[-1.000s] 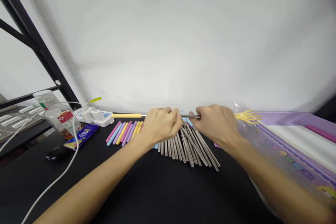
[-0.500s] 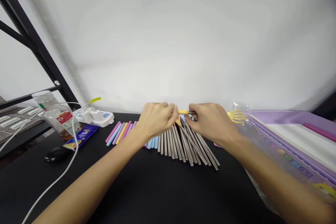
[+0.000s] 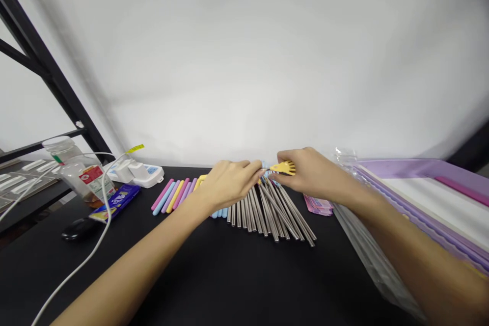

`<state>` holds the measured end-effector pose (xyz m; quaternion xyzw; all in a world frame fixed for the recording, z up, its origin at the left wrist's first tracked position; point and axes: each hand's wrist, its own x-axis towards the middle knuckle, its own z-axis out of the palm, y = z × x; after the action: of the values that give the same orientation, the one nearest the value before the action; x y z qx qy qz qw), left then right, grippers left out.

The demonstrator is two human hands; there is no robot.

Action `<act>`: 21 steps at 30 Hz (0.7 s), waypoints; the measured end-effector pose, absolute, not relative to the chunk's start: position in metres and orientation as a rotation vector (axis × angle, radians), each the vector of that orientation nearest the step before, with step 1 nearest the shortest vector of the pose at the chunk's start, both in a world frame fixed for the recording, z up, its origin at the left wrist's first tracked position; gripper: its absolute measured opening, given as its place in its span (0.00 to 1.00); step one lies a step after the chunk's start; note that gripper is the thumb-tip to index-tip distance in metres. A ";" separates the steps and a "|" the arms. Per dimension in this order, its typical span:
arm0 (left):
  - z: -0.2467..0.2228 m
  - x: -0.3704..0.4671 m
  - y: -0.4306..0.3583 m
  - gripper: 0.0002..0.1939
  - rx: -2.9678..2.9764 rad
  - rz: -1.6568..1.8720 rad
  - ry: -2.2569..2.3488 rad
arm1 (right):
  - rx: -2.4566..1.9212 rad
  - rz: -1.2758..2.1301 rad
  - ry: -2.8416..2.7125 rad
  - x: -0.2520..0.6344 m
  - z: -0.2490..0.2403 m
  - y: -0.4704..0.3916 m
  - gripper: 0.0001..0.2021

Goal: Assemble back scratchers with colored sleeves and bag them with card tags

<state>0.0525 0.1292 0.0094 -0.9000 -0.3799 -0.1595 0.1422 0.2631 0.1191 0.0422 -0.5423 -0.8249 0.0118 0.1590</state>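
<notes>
A back scratcher with a yellow claw head [image 3: 283, 167] and a thin metal rod lies crosswise between my hands. My left hand [image 3: 233, 178] is closed around its other end, so the handle is hidden. My right hand [image 3: 309, 170] has its thumb and fingers around the claw, whose tines point into the palm. Beneath them on the black table, metal rods [image 3: 271, 214] lie fanned out, with blue and yellow pieces at their far ends, partly covered by my hands. Left of these is a row of pink, blue, purple and yellow handles [image 3: 175, 196].
Pink cards [image 3: 318, 206] and a clear plastic bag [image 3: 367, 244] lie right, beside a purple-edged box [image 3: 405, 167]. At left are a plastic jar [image 3: 84, 173], a blue packet [image 3: 120, 201], a black mouse [image 3: 79, 229], a power strip [image 3: 151, 175] and a white cable [image 3: 103, 234].
The yellow claw, which stuck out past my right hand, now sits between both hands. The yellow handle has gone out of sight in my left hand. The pink cards have come into view.
</notes>
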 end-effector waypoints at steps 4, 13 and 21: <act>0.006 0.046 0.136 0.17 -2.715 -0.518 -1.130 | -1.504 0.584 -2.463 0.303 0.055 0.120 0.27; -0.003 0.060 0.130 0.13 -2.778 -0.460 -1.072 | -2.577 0.385 -2.070 0.387 0.052 0.142 0.06; -0.013 0.075 0.122 0.14 -2.806 -0.450 -1.063 | -2.569 0.527 -1.994 0.388 0.042 0.139 0.16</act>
<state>0.0752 0.1225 -0.0133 -0.9235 -0.3499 -0.1481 0.0534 0.3876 0.1395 0.0417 -0.7775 -0.6035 0.1595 -0.0764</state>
